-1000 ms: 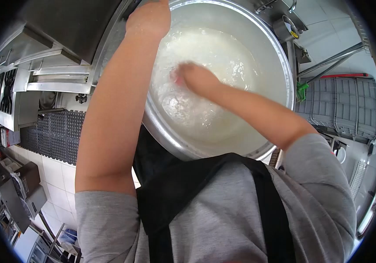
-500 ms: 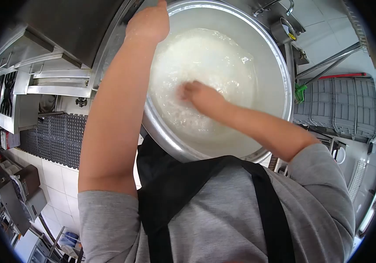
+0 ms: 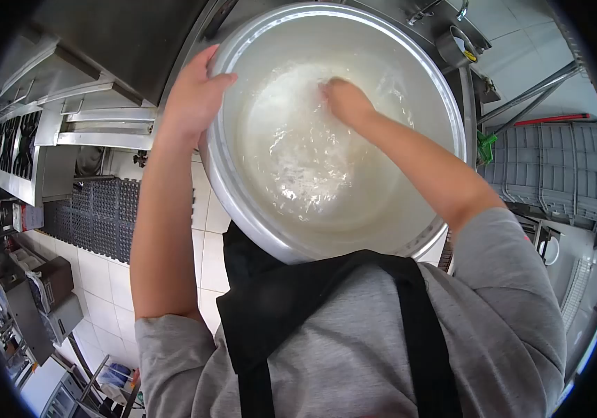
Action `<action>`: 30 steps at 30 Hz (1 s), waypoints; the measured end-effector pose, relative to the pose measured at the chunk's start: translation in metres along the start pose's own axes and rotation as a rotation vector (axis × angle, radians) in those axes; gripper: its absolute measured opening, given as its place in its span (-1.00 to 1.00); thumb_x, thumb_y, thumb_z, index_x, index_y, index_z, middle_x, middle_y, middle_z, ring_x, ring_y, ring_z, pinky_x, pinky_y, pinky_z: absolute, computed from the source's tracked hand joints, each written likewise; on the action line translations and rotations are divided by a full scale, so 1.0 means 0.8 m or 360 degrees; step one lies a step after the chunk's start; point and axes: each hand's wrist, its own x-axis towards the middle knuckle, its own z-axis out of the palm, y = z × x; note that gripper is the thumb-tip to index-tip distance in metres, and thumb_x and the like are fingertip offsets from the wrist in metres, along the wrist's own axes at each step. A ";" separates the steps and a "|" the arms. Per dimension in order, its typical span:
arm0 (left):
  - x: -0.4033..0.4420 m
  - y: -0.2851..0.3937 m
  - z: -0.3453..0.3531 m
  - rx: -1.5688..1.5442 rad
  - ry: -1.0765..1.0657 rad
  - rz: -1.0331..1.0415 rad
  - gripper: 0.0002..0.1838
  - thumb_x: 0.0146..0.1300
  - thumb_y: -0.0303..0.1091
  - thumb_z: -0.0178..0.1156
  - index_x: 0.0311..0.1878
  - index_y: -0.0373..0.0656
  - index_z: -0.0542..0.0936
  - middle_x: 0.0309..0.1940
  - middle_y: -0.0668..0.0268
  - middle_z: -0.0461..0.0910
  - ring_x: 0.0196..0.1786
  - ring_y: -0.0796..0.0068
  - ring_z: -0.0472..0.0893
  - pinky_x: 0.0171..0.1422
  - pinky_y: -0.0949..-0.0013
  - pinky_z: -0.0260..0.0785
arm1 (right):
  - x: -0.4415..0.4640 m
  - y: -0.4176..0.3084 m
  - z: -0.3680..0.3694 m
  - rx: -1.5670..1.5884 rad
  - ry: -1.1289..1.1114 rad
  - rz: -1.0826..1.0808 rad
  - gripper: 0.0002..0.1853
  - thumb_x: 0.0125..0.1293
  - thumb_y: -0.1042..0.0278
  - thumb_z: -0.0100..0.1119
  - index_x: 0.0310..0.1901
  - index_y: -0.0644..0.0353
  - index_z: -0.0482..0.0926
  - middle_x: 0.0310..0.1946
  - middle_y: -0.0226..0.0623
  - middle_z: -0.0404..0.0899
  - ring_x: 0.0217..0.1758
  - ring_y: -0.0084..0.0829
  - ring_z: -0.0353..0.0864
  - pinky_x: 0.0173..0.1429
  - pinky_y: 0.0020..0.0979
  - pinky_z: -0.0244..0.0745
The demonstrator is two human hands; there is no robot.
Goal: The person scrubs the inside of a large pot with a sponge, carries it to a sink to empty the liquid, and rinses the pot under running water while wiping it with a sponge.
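Note:
A large round metal pot holds cloudy whitish water with pale matter under its surface. My left hand grips the pot's left rim, its thumb over the top edge and the other fingers on the outer side. Inside the pot, my right hand dips into the water near the middle. Its fingertips are blurred and partly under the surface, so what they hold, if anything, is hidden.
A faucet and a small metal pot are at the upper right. Beyond the right side lies a grey crate. A stove and black floor mat are at the left.
My left hand has come down from the pot's upper left onto its left rim. My right hand has moved up and right through the water.

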 end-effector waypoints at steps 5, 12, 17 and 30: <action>-0.078 -0.001 0.026 -0.0575 0.0320 0.0041 -0.43 0.16 -0.57 0.01 0.28 -0.40 0.22 0.11 0.08 0.44 0.16 0.35 0.45 0.26 0.38 0.24 | -0.127 -0.077 0.030 -0.0094 -0.0078 -0.0888 -0.78 0.23 0.37 0.03 -0.12 0.20 0.56 -0.13 -0.15 0.53 -0.07 -0.19 0.53 0.00 -0.19 0.47; -0.167 -0.007 0.062 -0.0400 0.0566 0.0019 -0.24 0.13 -0.68 -0.05 0.41 -0.31 -0.08 0.31 0.02 0.15 0.28 0.29 0.33 0.37 0.32 0.13 | -0.024 -0.125 0.043 0.0095 0.0167 -0.0674 -0.77 0.26 0.36 -0.02 -0.16 0.26 0.56 -0.09 -0.13 0.50 -0.02 -0.16 0.50 0.04 -0.22 0.46; -0.024 -0.017 0.001 0.0547 0.0415 0.0205 -0.32 0.14 -0.46 0.06 0.36 -0.30 0.14 0.24 -0.09 0.30 0.27 0.13 0.37 0.31 0.25 0.23 | -0.125 -0.155 0.028 0.0151 -0.0189 -0.1132 -0.82 0.18 0.40 -0.03 -0.30 0.28 0.55 -0.24 -0.14 0.50 -0.09 -0.16 0.51 -0.01 -0.24 0.48; 0.028 0.008 0.010 0.0927 0.0171 0.0038 -0.40 0.22 -0.16 0.11 0.30 -0.17 0.31 0.14 0.06 0.47 0.17 0.17 0.48 0.24 0.28 0.28 | -0.055 -0.067 0.009 0.0068 -0.0097 -0.0399 -0.85 0.19 0.39 0.05 -0.26 0.24 0.55 -0.17 -0.15 0.52 -0.05 -0.16 0.52 0.00 -0.28 0.49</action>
